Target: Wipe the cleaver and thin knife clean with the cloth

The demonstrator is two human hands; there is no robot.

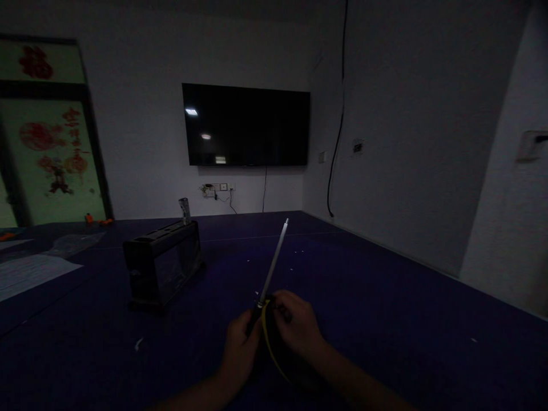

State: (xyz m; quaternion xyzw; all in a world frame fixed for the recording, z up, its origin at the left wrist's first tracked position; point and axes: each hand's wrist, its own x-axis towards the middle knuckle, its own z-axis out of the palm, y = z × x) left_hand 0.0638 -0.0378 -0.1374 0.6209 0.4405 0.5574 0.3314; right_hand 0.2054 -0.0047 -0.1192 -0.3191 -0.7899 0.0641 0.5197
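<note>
My left hand [240, 341] is closed around the dark lower end of a thin silver rod [274, 260]. The rod slants up and away to the right, and its tip is narrower than the rest. Beside it, my right hand [301, 326] has its fingers curled in a pinch on a small dark piece close to the rod's base. A yellow strip [268, 341], edging something dark, curves down between the two hands. Poor light and the fingers hide what exactly the right hand grips.
On the dark blue surface [368, 319], a black open-framed case [160, 262] stands at left with a small upright object [184, 210] on top. White sheets [36, 273] and clear plastic [75, 244] lie far left. A television [248, 125] hangs on the back wall; a black cable [341, 123] dangles right.
</note>
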